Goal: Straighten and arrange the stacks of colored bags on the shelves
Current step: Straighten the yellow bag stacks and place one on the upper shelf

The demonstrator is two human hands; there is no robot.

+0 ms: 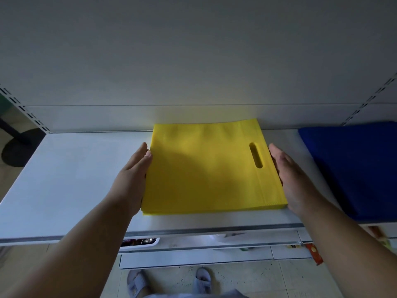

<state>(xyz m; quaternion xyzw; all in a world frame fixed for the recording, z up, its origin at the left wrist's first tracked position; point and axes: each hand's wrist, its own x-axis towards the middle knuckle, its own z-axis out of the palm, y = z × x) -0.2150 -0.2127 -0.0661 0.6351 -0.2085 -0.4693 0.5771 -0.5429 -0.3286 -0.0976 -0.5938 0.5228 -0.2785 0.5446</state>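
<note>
now the left hand (134, 168) and the right hand (289, 168) each press flat against one side of the yellow bag stack (204, 171), fingers straight and holding nothing, likely to squeeze the edges into line. the stack lies in the middle of the white shelf (64, 179), its far edge touching the back wall. it is bright yellow and flat, with a long handle hole near its right side. a blue bag stack (354, 164) sits to the right.

flat hands (131, 177) (294, 179) flank yellow bag stack (206, 168).
</note>
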